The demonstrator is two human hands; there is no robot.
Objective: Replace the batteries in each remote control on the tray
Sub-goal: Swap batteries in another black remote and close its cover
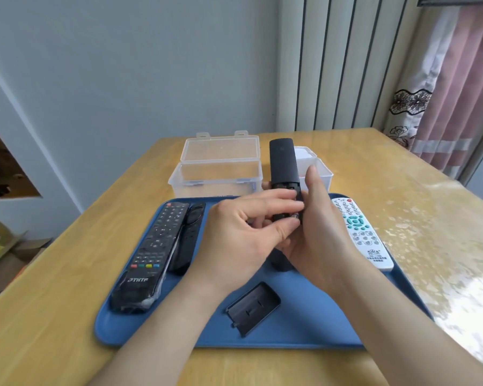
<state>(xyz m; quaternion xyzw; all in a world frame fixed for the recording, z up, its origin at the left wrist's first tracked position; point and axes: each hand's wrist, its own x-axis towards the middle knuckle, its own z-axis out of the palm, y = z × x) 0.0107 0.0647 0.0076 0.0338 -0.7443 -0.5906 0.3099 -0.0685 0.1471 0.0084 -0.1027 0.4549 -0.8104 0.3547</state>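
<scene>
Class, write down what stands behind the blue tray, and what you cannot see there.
A clear lidded box, lid open, and a white container. The held black remote and right hand cover much of the white container; its contents are hidden.

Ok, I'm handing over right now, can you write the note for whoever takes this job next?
Right hand: grips the held black remote above the blue tray, back toward the camera, compartment open.
Left hand: fingers at the compartment, pinching what looks like a battery; going in or out, cannot tell.
Battery cover: loose on the tray, near edge.
Also on the tray: large black remote and slim black remote at left, white remote at right.
Clear box open behind the tray.
Done: one cover off. Left: finish this remote, refit cover; the other three's state is not shown.
</scene>
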